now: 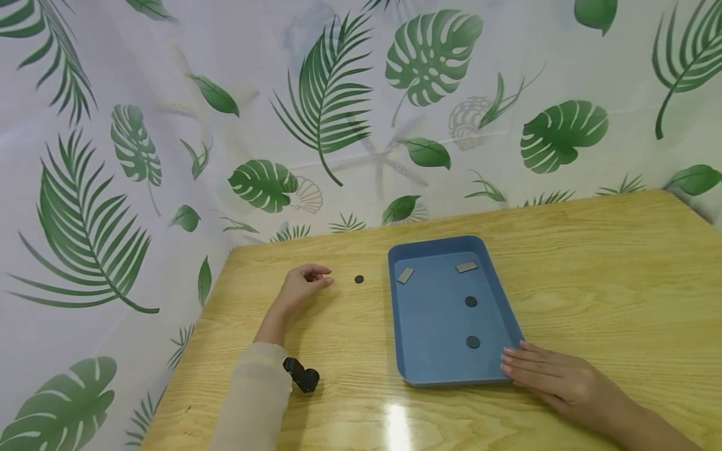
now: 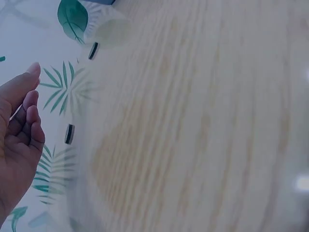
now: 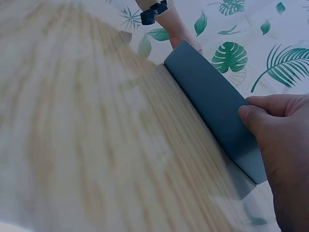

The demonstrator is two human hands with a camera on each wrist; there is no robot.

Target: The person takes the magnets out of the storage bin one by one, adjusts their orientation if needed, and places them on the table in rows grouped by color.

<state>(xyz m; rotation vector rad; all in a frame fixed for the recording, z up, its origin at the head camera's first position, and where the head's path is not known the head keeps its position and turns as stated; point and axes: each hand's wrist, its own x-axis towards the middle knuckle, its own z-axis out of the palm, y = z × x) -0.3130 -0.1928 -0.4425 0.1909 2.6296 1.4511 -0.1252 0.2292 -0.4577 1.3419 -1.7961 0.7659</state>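
Note:
The blue tray lies on the table with two dark round discs, an upper disc and a lower disc, inside. Two small grey rectangular pieces, a left piece and a right piece, lie near its far end. My right hand holds the tray's near right corner; in the right wrist view thumb and forefinger pinch its rim. Left of the tray, my left hand hovers with loosely bent fingers and nothing visible in them. Beside it lies a dark disc; the left wrist view shows two discs, one nearer the fingers.
The wooden table runs back to a leaf-patterned cloth hanging behind and at the left. A black wrist camera sits on the left sleeve. Light glares off the table in front of the tray.

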